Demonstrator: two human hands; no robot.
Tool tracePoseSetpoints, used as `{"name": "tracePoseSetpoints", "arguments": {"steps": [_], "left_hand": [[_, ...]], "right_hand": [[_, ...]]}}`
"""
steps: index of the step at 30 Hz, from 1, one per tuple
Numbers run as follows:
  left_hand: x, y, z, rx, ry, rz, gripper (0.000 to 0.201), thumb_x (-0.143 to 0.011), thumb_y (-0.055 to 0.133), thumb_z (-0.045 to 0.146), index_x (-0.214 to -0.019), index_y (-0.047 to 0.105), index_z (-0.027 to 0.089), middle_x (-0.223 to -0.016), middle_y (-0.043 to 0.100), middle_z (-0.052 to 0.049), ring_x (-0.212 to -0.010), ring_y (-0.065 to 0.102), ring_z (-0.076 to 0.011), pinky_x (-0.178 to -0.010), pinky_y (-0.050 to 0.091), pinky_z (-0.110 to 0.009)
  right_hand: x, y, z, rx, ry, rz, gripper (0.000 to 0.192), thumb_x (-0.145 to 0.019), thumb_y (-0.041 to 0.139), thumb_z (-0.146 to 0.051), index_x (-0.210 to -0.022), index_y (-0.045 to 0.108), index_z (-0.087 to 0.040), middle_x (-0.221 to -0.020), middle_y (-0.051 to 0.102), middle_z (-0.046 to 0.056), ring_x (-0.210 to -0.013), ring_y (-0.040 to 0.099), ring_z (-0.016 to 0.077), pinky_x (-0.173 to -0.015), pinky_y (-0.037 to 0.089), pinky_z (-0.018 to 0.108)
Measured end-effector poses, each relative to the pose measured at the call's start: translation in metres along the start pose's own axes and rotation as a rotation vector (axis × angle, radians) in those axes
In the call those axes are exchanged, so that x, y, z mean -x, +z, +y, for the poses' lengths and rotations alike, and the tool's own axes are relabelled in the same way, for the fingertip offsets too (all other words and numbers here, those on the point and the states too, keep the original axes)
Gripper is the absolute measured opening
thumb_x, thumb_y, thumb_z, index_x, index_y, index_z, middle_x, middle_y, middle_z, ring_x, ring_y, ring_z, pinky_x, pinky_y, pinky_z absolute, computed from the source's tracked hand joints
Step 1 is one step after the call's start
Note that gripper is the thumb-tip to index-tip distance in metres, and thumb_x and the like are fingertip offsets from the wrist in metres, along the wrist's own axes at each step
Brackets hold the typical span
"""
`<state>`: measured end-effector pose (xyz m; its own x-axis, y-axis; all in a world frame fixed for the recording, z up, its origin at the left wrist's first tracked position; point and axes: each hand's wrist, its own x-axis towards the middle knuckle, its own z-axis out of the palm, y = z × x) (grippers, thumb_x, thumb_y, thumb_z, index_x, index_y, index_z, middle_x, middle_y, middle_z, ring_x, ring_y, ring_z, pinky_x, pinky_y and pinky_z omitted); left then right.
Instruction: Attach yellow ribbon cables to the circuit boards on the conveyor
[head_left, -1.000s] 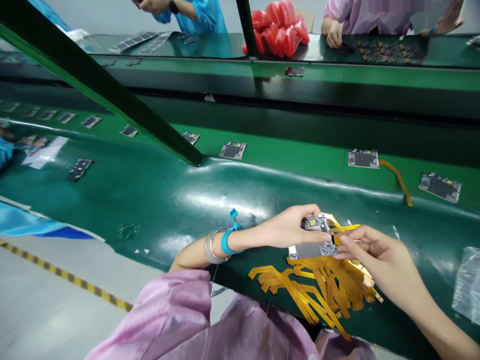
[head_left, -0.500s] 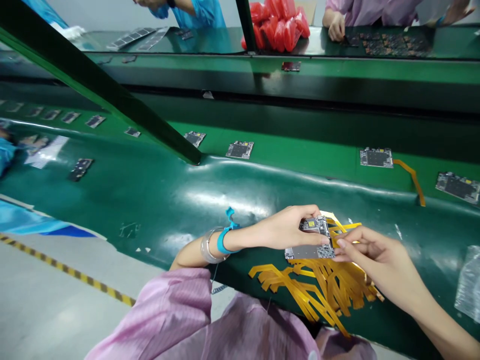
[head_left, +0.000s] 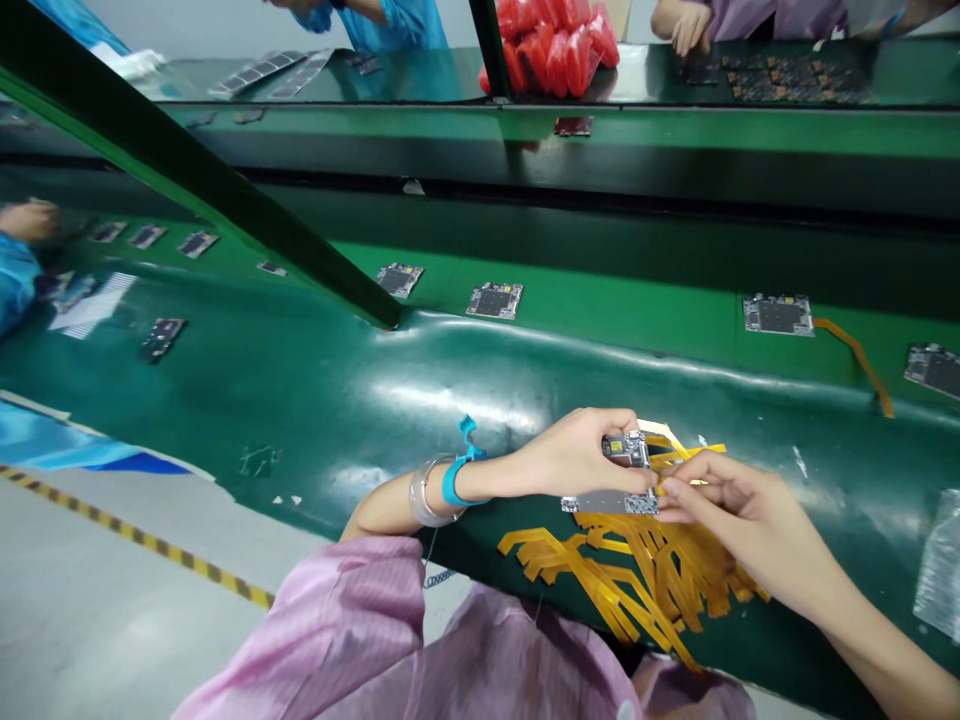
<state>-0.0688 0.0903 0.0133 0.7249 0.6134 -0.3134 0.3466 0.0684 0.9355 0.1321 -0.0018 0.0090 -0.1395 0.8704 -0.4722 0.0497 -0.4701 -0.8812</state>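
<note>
The left hand [head_left: 574, 455] grips a circuit board [head_left: 616, 480] at the green bench's [head_left: 300, 390] near edge. The right hand [head_left: 731, 510] pinches a yellow ribbon cable [head_left: 686, 455] against it, above the cable pile [head_left: 645, 575].

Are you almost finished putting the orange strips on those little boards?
Looks partly done: one board on the belt already carries an orange strip. In hand: the left hand holds a circuit board while the right hand works at its edge. Left: a pile of loose strips lies below.

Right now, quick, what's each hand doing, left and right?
Left hand: closed on the circuit board, holding it over the yellow flex cables.
Right hand: fingertips pinched at the board's right edge, on a yellow cable end.
</note>
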Motion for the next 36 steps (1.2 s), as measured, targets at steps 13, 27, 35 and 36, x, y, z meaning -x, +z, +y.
{"name": "tracePoseSetpoints", "arguments": {"steps": [13,27,35,36], "left_hand": [[-0.018,-0.039,-0.023,-0.183,0.104,0.337,0.033,-0.101,0.049,0.048,-0.11,0.059,0.018,-0.109,0.07,-0.008,-0.099,0.065,-0.0185,-0.085,0.051,-0.03],[0.002,-0.283,-0.081,-1.099,-0.443,0.52,0.075,-0.083,0.057,0.007,-0.154,0.035,0.016,-0.153,0.045,-0.021,-0.14,0.042,-0.036,-0.106,0.038,-0.053],[-0.017,-0.294,-0.075,-1.258,-0.498,0.532,0.051,-0.076,0.079,0.026,-0.121,0.063,0.008,-0.139,0.051,-0.026,-0.132,0.036,-0.0453,-0.106,0.029,-0.061],[-0.015,-0.291,-0.071,-1.28,-0.471,0.546,0.043,-0.078,0.078,0.025,-0.115,0.064,0.007,-0.137,0.052,-0.026,-0.133,0.034,-0.0458,-0.107,0.028,-0.06]], "right_hand": [[-0.065,-0.014,-0.016,0.248,-0.07,0.017,0.032,-0.08,0.076,-0.049,-0.084,0.073,-0.018,-0.079,0.077,0.006,-0.075,0.075,0.0225,-0.074,0.06,0.034],[-0.147,-0.102,-0.013,0.497,-0.402,0.794,0.033,-0.085,0.069,-0.04,-0.11,0.069,-0.018,-0.129,0.061,0.021,-0.116,0.059,0.036,-0.101,0.043,0.053],[-0.068,-0.018,0.025,0.824,-0.692,0.136,0.012,-0.099,0.056,-0.026,-0.098,0.067,-0.024,-0.099,0.071,0.007,-0.098,0.062,0.0259,-0.087,0.051,0.041],[-0.064,-0.008,0.029,0.845,-0.689,0.042,0.012,-0.1,0.055,-0.024,-0.101,0.067,-0.023,-0.1,0.071,0.007,-0.1,0.062,0.0255,-0.087,0.051,0.041]]}}
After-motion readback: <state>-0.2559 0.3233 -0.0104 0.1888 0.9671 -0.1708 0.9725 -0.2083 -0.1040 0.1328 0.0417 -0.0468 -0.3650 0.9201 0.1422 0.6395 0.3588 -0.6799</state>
